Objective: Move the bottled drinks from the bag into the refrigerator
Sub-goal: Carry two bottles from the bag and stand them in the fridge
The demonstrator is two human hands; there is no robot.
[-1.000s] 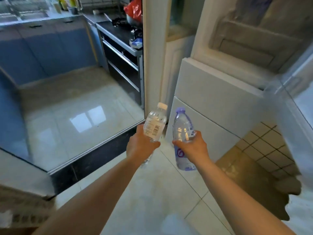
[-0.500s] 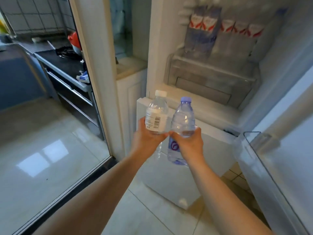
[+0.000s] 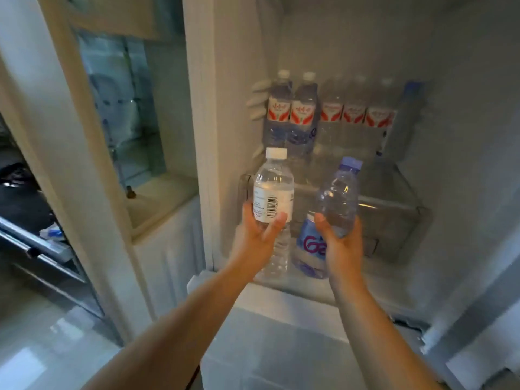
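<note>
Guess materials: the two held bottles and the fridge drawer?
White-capped bottle: clear thin plastic, ribbed, with a paper-like barcode label. Blue-capped bottle: blue-tinted clear plastic, glossy printed band. Drawer: transparent rigid plastic, probably; light glints off its front edge.

Clear glossy plastic bottles (image 3: 274, 190); smooth white plastic refrigerator (image 3: 225, 108) walls.

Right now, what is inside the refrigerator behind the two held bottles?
A row of bottles with red-and-white labels stands on the shelf. The held bottles cover part of the shelf's front.
</note>
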